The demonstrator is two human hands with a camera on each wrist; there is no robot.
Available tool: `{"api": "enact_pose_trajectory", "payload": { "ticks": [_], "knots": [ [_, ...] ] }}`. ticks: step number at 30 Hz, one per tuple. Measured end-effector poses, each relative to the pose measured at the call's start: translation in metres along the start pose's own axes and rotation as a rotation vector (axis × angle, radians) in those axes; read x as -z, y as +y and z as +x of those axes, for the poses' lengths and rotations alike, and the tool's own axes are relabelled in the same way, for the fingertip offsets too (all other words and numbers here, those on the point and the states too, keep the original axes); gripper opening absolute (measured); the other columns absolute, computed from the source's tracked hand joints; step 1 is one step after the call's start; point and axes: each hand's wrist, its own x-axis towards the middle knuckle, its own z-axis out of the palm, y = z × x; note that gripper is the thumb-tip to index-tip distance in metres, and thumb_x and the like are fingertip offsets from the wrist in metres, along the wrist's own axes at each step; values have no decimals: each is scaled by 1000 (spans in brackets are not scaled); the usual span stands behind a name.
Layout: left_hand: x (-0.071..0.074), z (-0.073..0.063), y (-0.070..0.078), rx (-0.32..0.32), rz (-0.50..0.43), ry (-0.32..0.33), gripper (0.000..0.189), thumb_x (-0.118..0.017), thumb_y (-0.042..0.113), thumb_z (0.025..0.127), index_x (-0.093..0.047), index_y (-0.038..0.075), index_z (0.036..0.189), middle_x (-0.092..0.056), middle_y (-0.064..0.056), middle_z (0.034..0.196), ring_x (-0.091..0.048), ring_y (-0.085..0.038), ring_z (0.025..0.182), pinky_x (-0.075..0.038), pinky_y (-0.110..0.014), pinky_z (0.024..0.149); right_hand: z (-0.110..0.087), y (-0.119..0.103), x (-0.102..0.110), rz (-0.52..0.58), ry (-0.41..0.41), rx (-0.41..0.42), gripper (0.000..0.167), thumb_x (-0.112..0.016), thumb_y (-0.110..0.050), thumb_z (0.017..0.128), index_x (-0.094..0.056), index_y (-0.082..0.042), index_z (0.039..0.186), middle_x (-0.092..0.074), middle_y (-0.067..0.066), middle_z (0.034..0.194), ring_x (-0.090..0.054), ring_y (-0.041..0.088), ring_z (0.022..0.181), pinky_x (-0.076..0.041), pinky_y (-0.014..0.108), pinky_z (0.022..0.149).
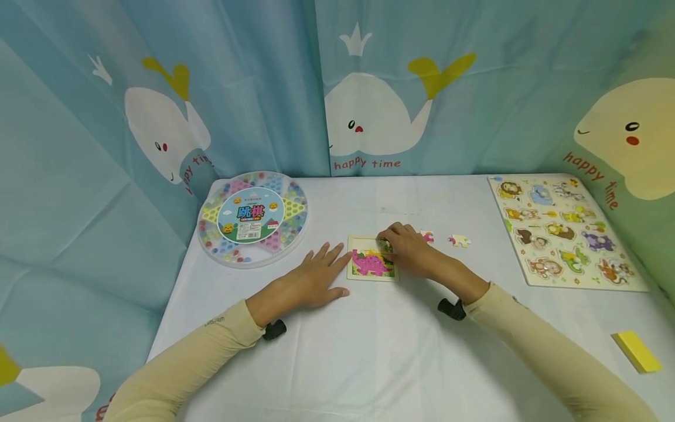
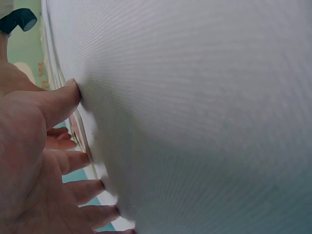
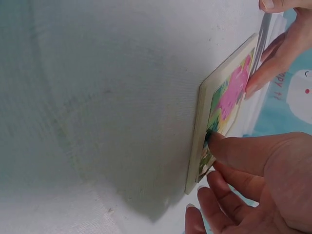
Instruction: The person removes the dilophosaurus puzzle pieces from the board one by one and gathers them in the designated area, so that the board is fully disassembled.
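A small wooden jigsaw puzzle (image 1: 372, 265) with a pink dinosaur lies on the table in a pale frame; its upper left part shows bare board. My right hand (image 1: 408, 251) is over the frame's right side, thumb and index finger pinching a green puzzle piece (image 3: 206, 161) at the upper right corner. My left hand (image 1: 315, 279) rests on the cloth with fingers spread, its index fingertip at the frame's left edge. Two loose puzzle pieces lie to the right: a pink one (image 1: 428, 237), partly behind my right hand, and a pale one (image 1: 460, 241).
A round Chinese checkers box (image 1: 252, 220) with coloured marbles stands at the back left. An animal peg board (image 1: 566, 234) lies at the back right, and a yellow block (image 1: 636, 351) at the right edge. A whale-print curtain (image 1: 274, 88) closes off the back.
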Motion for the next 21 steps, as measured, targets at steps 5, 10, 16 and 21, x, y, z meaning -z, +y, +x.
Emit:
{"api": "enact_pose_trajectory", "payload": {
  "ticks": [5, 10, 16, 21],
  "knots": [
    [1, 0, 1, 6, -4, -5, 85, -56, 56, 106, -16, 20, 172, -6, -9, 179, -3, -38, 164, -13, -62, 129, -2, 0, -1, 32, 31, 18, 39, -74, -6, 99, -61, -3, 135, -55, 23, 135, -51, 42, 124, -46, 56, 101],
    [1, 0, 1, 16, 1, -13, 86, -56, 57, 105, -15, 21, 172, -6, -8, 179, -3, -37, 164, -13, -61, 130, -4, 3, -4, 64, 62, 2, 41, -74, -5, 98, -61, -8, 136, -56, 24, 135, -52, 42, 123, -46, 57, 102],
    [1, 0, 1, 13, -7, -6, 85, -56, 56, 106, -17, 20, 171, -6, -9, 179, -4, -38, 164, -13, -61, 129, -4, 8, -9, 36, 133, 39, 42, -77, -5, 95, -63, -10, 134, -61, 22, 126, -55, 39, 116, -47, 54, 97],
    [1, 0, 1, 9, -11, -6, 84, -57, 55, 106, -17, 20, 171, -7, -9, 179, -4, -38, 164, -14, -61, 129, -4, 12, -11, 48, 198, 78, 30, -72, -1, 98, -66, -10, 126, -65, 18, 117, -59, 34, 110, -43, 46, 84]
  ]
}}
